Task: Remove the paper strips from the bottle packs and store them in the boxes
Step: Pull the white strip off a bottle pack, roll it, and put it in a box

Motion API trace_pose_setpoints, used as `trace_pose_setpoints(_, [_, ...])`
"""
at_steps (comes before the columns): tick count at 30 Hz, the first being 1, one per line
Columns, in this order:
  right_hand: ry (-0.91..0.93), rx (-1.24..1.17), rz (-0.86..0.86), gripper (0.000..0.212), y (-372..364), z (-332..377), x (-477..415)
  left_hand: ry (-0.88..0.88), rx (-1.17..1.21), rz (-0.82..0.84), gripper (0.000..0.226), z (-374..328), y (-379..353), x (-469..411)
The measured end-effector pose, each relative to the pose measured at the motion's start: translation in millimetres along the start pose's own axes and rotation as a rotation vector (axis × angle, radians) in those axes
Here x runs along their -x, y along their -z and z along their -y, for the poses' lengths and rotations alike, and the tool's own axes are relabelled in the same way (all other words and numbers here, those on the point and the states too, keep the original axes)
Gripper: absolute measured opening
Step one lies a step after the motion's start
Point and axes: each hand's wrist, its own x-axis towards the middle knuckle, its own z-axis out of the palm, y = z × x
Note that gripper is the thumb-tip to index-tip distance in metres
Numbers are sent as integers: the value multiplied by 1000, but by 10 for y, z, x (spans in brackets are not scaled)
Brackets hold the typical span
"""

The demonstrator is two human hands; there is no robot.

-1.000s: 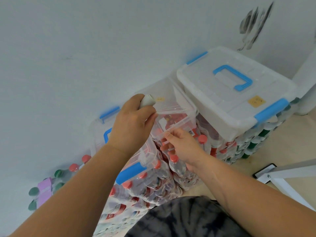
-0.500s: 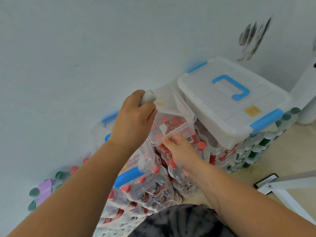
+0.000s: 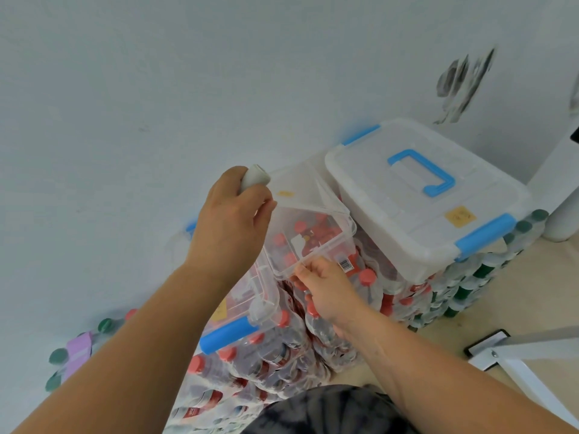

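Pale wall (image 3: 156,89) is backing the stacked bottle packs (image 3: 275,368); the left hand (image 3: 232,220) is curling round a white paper roll (image 3: 255,180) above the small clear box (image 3: 332,245), whose near rim the right hand (image 3: 326,289) is pinching. Tugging risks tipping it off the packs. The roll is sitting higher than a second ago.

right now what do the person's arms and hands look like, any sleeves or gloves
Both arms are bare up to the frame edge, no sleeves showing. The left grip and right grip are bare hands: no gloves, rings, watch or wristband visible. A dark mottled grey garment shows below.
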Motion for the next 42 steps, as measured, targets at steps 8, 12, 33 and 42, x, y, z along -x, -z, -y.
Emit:
trace_pose_setpoints(8, [-26,-51,-10,23,85,-17,22,44,51,-45,11,-3,27,-108])
trace_pose_setpoints(12, [-63,49,-16,40,106,65,73,-45,-16,4,11,16,5,114])
trace_pose_setpoints(33, [168,-502,-326,31,-95,892,303,-35,184,-16,18,459,-177,726])
trace_pose_setpoints(42, [162,-381,-291,18,-341,814,477,20,301,-78,37,726,157,969])
